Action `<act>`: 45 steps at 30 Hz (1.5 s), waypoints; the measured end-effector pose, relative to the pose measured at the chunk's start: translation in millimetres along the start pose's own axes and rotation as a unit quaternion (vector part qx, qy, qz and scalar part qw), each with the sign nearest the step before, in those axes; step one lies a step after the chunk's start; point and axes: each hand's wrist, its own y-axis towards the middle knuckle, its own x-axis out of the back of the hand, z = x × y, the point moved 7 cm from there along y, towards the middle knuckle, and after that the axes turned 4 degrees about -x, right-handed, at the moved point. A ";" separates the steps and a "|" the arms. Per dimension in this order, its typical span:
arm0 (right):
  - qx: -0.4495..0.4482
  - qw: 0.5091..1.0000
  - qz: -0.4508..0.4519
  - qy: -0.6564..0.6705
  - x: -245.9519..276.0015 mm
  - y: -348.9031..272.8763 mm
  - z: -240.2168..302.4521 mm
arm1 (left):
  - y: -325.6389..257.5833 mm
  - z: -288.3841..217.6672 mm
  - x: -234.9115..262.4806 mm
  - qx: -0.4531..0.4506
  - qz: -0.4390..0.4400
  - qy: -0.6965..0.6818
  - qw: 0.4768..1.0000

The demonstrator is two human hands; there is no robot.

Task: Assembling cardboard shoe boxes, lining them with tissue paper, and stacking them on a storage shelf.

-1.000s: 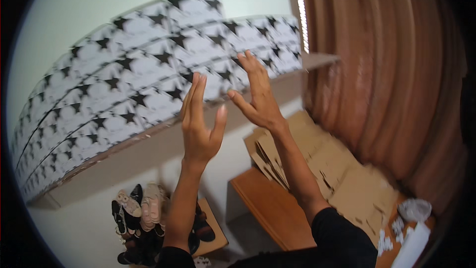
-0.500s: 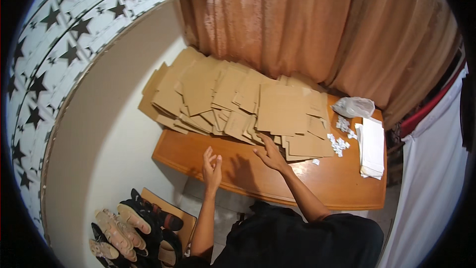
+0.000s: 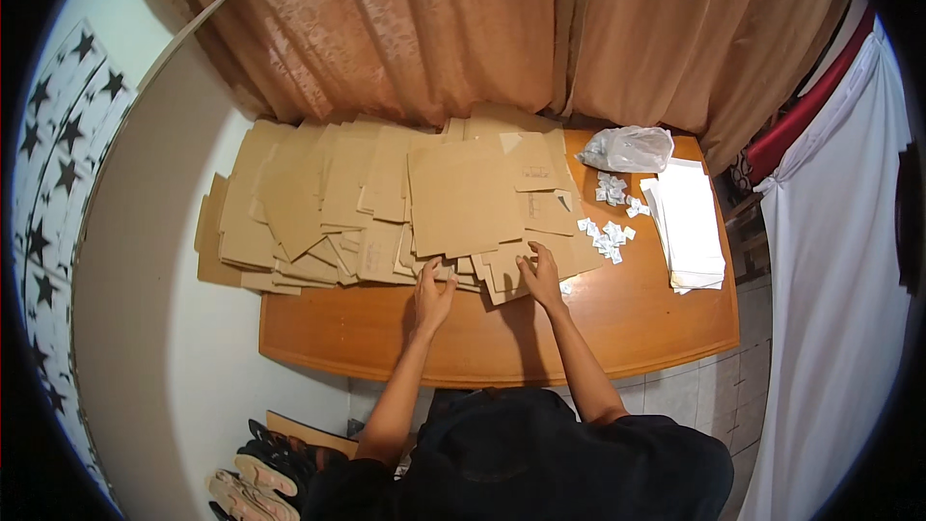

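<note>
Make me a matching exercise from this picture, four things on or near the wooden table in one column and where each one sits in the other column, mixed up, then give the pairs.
Things:
1. flat brown cardboard sheets
2. clear crumpled plastic bag
3. stack of white paper sheets
4. pairs of shoes

Places:
A. on the floor, left of the person
B. along the right end of the orange wooden table
C. spread over the table's left and middle, under the left hand and right hand
D. at the table's far right corner, by the curtain

Pairs: 1-C, 2-D, 3-B, 4-A
</note>
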 end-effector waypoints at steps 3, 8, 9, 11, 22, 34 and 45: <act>-0.031 0.996 -0.050 0.062 -11.7 28.7 -27.4 | 28.0 -20.1 -12.1 -0.073 0.005 0.103 0.992; -0.171 0.966 -0.133 0.144 -29.0 59.1 -75.9 | 47.4 -24.0 -48.0 -0.045 0.094 0.237 0.966; -0.216 0.948 -0.124 0.196 -43.0 58.9 -62.0 | 46.8 -14.5 -43.8 -0.041 0.103 0.268 0.957; -0.237 0.946 -0.103 0.197 -41.5 73.8 -71.1 | 54.3 -23.3 -56.5 -0.056 0.136 0.302 0.942; -0.101 0.896 0.000 0.433 16.0 46.5 86.5 | 60.3 -127.0 -4.0 -0.269 -0.024 0.344 0.899; 0.022 0.962 -0.266 0.066 90.7 -120.6 170.4 | -5.9 -232.5 85.9 -0.291 -0.139 0.037 0.946; -0.149 0.954 -0.258 -0.043 143.1 -213.8 96.1 | -87.0 -261.7 26.2 -0.164 0.092 -0.194 0.963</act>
